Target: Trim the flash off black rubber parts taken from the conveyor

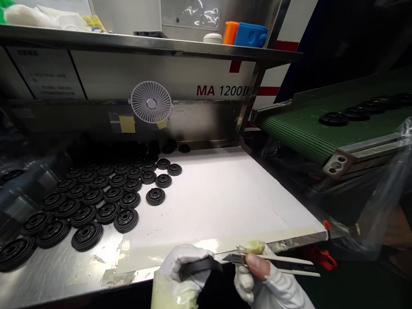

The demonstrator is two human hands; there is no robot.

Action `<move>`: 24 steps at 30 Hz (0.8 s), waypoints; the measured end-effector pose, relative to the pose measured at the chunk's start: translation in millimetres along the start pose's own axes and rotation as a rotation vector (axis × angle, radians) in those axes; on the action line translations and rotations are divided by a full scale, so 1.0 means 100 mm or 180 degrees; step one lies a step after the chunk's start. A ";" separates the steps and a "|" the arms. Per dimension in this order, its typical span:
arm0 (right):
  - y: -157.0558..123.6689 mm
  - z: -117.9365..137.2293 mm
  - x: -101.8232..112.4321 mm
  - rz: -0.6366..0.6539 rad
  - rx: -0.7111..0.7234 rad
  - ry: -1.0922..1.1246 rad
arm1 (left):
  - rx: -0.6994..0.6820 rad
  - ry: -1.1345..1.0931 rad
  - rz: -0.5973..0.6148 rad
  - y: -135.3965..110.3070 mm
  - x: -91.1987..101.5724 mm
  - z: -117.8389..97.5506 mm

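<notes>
My left hand [185, 271], in a white glove, is closed around a black ribbed disc [199, 267] seen edge-on just in front of the table's near edge. My right hand [267, 279], also gloved but with a bare thumb, grips a white and black utility knife [292, 264]. The knife's dark blade [231, 258] points left toward the disc, with a small gap between them. Several similar black discs [126, 220] lie flat in rows on the left part of the table. One black disc [155, 196] sits a little apart on the white sheet.
A white sheet [213, 200] covers much of the metal table [54, 280]. On the right, a green conveyor belt [301, 119] carries several black discs. Clear plastic trays [0, 206] are stacked at left. A white fan [151, 102] hangs below a shelf [115, 41]. Red-handled scissors [324, 258] hang at the table's front.
</notes>
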State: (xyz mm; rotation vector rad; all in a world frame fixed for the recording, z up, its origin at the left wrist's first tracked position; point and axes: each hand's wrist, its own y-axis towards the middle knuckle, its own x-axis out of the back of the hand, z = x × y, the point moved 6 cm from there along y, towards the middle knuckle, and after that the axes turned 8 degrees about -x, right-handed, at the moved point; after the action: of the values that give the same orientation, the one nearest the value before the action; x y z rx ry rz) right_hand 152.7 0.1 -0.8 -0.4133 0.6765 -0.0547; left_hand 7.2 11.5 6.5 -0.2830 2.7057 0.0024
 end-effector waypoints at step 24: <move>-0.19 0.21 -0.28 0.0640 -0.0110 -0.0567 | 0.0412 0.0074 0.1150 -0.13 -0.16 -0.17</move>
State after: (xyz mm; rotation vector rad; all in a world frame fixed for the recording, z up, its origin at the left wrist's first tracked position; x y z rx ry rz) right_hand 145.8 -4.9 38.1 -0.3766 0.5407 0.1826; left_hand 16.8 0.8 28.9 0.2467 2.7263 -0.0709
